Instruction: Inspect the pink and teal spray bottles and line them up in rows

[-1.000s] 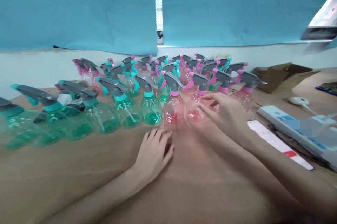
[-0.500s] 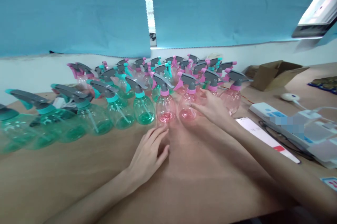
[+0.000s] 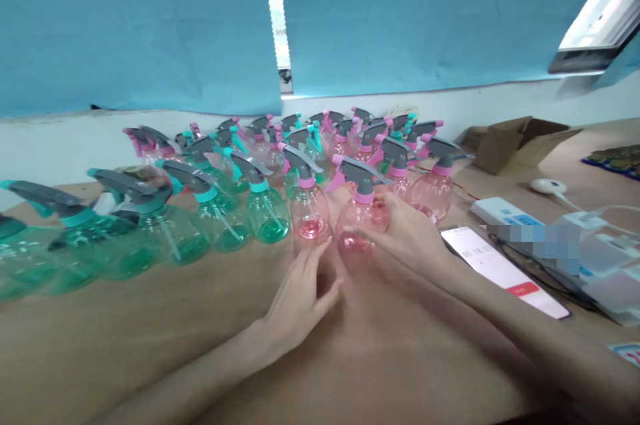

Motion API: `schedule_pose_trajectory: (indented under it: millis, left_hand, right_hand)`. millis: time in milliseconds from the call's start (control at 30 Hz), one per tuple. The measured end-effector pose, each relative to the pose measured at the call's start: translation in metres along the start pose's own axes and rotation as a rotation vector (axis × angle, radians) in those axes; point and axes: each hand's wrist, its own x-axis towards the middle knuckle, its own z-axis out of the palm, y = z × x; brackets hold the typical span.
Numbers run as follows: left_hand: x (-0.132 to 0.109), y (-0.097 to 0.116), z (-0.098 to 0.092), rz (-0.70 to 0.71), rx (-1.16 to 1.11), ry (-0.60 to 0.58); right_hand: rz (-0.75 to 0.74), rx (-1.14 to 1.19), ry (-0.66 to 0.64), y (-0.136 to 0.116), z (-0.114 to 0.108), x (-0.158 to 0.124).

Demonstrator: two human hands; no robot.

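Note:
My right hand (image 3: 410,228) is closed around the lower right side of a pink spray bottle (image 3: 363,215), thumb in front and fingers behind. This bottle has a grey and pink trigger head and stands a little nearer to me than its neighbours. My left hand (image 3: 303,292) holds nothing; its thumb and fingers are apart, just in front of another pink spray bottle (image 3: 311,212). Left of that one stands a green spray bottle (image 3: 269,215), first of several green ones in the front row. A further pink spray bottle (image 3: 433,192) is behind my right hand.
More pink and green spray bottles crowd the back of the wooden table (image 3: 320,372). On the right lie a phone (image 3: 500,272), a white power strip (image 3: 515,215) with cables, and an open cardboard box (image 3: 523,145). A blue curtain (image 3: 425,18) hangs behind.
My right hand has drawn the pink spray bottle slightly toward me, out of the row. My left hand has shifted a little to the right, its thumb further out.

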Motion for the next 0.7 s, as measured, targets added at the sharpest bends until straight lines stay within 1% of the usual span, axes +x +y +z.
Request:
schedule_pose_trajectory:
  millis: [33,100,200,300,367,433,500,567,633,700]
  left_hand:
    - [0.002,0.001,0.003,-0.008,-0.039,0.010]
    - [0.004,0.004,0.008,-0.024,-0.126,0.020]
    - [0.006,0.010,0.014,-0.036,-0.200,0.006]
    - [0.007,0.016,0.015,-0.038,-0.205,0.007]
    - [0.009,0.017,0.012,-0.034,-0.245,-0.008]
    - [0.011,0.018,0.009,-0.034,-0.314,-0.059]
    - [0.013,0.017,0.006,-0.032,-0.360,-0.132]
    - [0.015,0.016,0.002,-0.016,-0.354,-0.198]
    - [0.017,0.013,0.000,0.015,-0.330,-0.243]
    - [0.019,0.011,-0.003,0.042,-0.305,-0.270]
  right_hand:
    - [-0.008,-0.003,-0.017,0.000,-0.003,-0.009]
    - [-0.052,-0.005,-0.004,-0.001,-0.007,-0.025]
    - [-0.112,-0.030,-0.018,-0.003,-0.013,-0.039]
    - [-0.187,0.009,-0.081,-0.006,-0.018,-0.037]
    - [-0.275,0.146,-0.181,-0.007,-0.021,-0.030]
    - [-0.332,0.318,-0.279,-0.005,-0.022,-0.023]
    - [-0.330,0.426,-0.316,-0.004,-0.021,-0.017]
    - [-0.290,0.472,-0.303,-0.005,-0.018,-0.014]
    - [-0.269,0.497,-0.249,-0.009,-0.016,-0.013]
    - [-0.250,0.468,-0.174,-0.016,-0.015,-0.013]
